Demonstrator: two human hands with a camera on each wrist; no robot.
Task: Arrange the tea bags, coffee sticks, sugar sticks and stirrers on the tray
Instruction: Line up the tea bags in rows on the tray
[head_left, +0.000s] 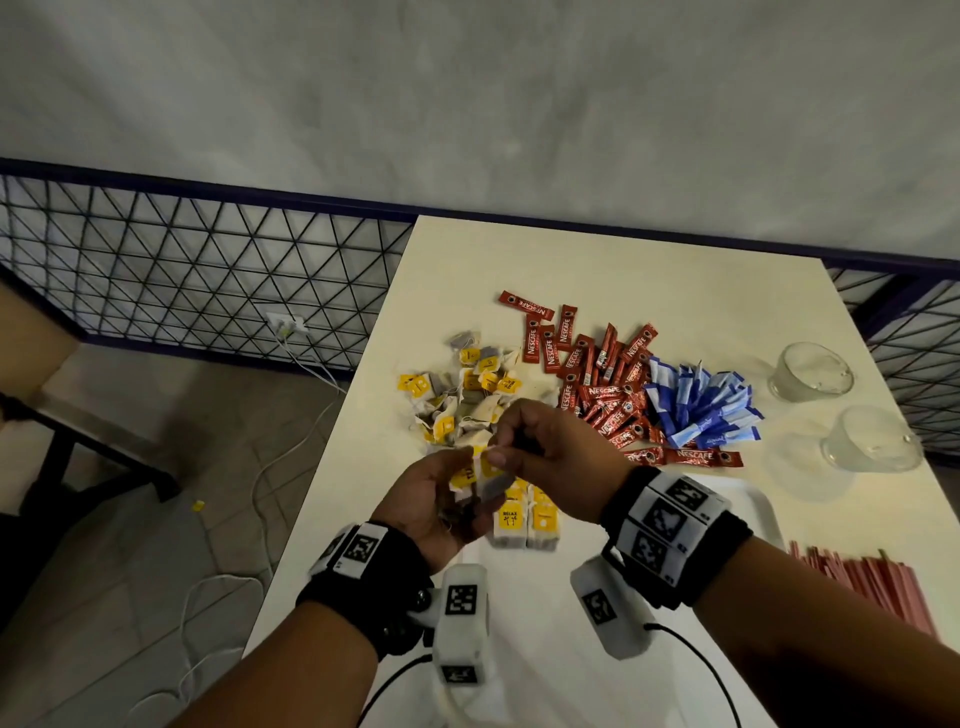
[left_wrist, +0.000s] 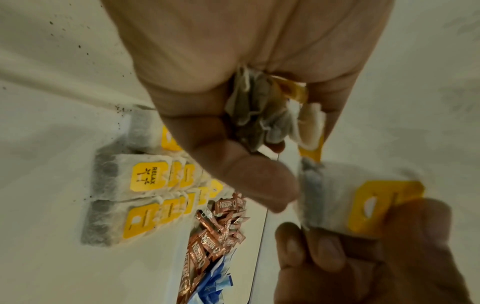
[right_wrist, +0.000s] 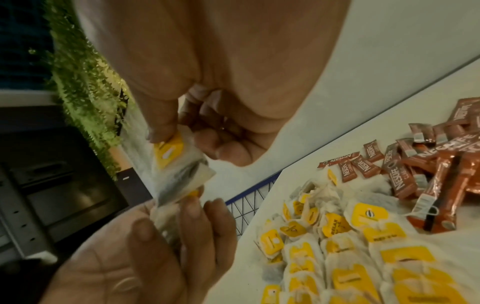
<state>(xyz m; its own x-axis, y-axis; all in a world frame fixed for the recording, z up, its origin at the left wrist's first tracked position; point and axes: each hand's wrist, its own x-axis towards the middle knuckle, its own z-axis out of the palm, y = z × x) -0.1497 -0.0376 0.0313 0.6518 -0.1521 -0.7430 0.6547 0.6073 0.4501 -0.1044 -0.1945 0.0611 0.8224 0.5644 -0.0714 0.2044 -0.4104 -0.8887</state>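
Tea bag (left_wrist: 335, 197) pinched by right hand (head_left: 558, 460), left hand (head_left: 436, 499) holding others.

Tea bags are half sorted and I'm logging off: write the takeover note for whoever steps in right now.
Left hand holds a bunch of tea bags. Right hand pinches one tea bag pulled from it.
Done: two short rows of tea bags on the white tray.
Left on the table: loose tea bag pile, Nescafe coffee sticks, blue sugar sticks, red stirrers, all still unsorted.
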